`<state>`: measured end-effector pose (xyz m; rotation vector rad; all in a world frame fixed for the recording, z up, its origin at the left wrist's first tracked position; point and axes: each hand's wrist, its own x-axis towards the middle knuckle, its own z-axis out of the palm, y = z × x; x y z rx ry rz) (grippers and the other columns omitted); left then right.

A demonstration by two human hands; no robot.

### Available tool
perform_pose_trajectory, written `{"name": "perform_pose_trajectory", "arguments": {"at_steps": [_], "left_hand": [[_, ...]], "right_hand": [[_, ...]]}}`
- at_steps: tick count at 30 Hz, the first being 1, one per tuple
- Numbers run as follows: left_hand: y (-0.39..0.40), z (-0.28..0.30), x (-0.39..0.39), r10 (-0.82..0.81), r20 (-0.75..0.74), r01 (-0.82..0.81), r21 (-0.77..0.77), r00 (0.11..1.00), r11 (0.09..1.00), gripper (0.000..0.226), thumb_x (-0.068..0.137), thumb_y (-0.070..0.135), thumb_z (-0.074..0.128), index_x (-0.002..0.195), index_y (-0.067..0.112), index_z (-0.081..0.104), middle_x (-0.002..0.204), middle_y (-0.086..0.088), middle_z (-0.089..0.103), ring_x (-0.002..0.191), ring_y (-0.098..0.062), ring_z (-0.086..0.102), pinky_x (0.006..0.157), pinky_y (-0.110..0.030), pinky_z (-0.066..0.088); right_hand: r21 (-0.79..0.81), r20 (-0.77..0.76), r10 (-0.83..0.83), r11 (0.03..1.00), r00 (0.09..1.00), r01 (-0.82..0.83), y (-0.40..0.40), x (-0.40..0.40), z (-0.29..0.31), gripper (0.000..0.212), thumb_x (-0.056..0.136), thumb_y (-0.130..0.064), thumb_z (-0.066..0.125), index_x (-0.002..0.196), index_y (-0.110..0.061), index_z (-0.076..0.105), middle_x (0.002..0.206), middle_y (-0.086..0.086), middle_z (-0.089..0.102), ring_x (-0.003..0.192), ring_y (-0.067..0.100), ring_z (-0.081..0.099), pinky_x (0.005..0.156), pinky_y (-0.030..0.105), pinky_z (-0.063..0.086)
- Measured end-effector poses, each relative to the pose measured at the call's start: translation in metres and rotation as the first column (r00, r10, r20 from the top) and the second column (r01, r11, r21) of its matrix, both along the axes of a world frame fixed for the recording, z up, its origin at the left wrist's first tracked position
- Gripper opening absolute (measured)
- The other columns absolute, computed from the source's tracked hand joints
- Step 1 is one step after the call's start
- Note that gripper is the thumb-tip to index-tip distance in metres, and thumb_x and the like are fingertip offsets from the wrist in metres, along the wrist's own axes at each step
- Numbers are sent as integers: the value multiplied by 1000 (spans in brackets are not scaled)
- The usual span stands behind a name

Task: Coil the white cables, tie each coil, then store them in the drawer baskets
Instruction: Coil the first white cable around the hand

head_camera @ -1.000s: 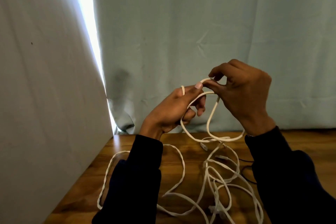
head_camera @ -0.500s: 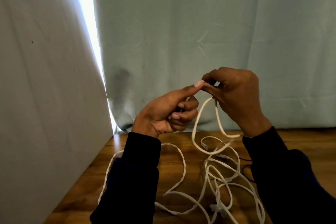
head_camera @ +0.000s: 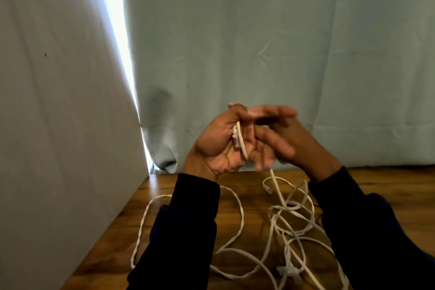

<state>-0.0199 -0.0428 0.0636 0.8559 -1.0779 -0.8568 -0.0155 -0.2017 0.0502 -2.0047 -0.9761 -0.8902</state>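
A white cable [head_camera: 241, 141] with its plug end lies across the palm of my left hand [head_camera: 216, 148], which is raised above the table with the palm turned toward me and grips the cable. My right hand [head_camera: 294, 143] is blurred with motion and overlaps the left hand's fingers. A strand [head_camera: 274, 179] drops from under it to the table, so it appears to hold the cable. The rest of the white cable [head_camera: 240, 214] lies in loose tangled loops on the wooden table [head_camera: 254, 200], partly hidden by my dark sleeves.
A pale panel [head_camera: 58, 125] stands along the table's left edge. A light green curtain [head_camera: 259, 42] hangs just behind the table. A loose plug [head_camera: 267, 188] lies among the loops. No drawer or basket is in view.
My left hand has turned palm-up with the cable's end now lying across it. My right hand has swung over the left hand's fingers, and the hanging loop has shortened.
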Motion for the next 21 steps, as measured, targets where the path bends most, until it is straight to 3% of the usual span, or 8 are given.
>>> {"name": "perform_pose_trajectory", "arguments": {"at_steps": [1,3,5,7,11,15,18,21], "left_hand": [[-1,1,0,-6,-26,5,-64,1000,998,52,95,10,40,144,-8,35,114,-44,59,97,-49,68,77,-45,61],[-3,1,2,19,-33,-24,-168,999,986,62,90,6,33,152,6,28,140,-43,40,133,-53,43,103,-58,45],[-1,3,4,102,-22,-104,-272,995,956,71,89,6,27,158,17,18,155,-37,23,145,-50,22,114,-60,28],[4,3,10,204,-33,-202,-340,978,918,70,91,6,24,159,21,15,160,-32,18,148,-48,18,119,-61,20],[12,-2,22,346,-15,-331,-334,938,882,61,100,10,18,159,27,19,159,-26,28,147,-43,27,113,-69,25],[7,-6,24,518,1,-500,-258,855,826,53,104,14,21,156,27,27,153,-23,41,140,-44,41,105,-69,38],[8,-7,25,699,50,-685,-156,714,711,43,108,18,21,147,21,38,132,-25,61,119,-40,62,89,-56,55],[8,-10,20,740,158,-742,-61,654,668,37,107,19,21,134,11,46,96,-23,69,83,-32,68,69,-42,58]], "right_hand": [[-133,-69,-77,989,995,68,2,1,-3,18,96,-7,58,104,6,69,110,32,68,93,40,68,80,25,52],[-498,-130,-271,850,954,174,10,-5,-6,28,101,-22,57,123,-8,65,124,13,67,110,25,64,82,21,44],[-643,-199,-314,756,928,117,16,-16,0,31,101,-26,56,130,-15,60,128,1,64,112,13,61,87,18,45],[-682,-267,-298,731,917,39,21,-28,8,29,99,-21,59,128,-14,59,121,-3,69,105,9,65,93,26,53],[-755,-213,-408,645,888,115,20,-44,14,24,96,-23,64,118,-15,62,103,0,71,92,13,66,87,37,58],[-768,-154,-444,616,882,176,14,-62,22,17,96,-31,63,101,-17,72,83,-7,71,76,7,67,81,27,57],[-772,-64,-415,597,907,219,8,-73,29,18,96,-39,60,99,-26,72,83,-11,68,78,5,62,80,25,53],[-717,71,-374,625,925,308,2,-76,33,19,97,-42,56,100,-31,71,83,-14,67,78,3,60,99,33,47]]}}
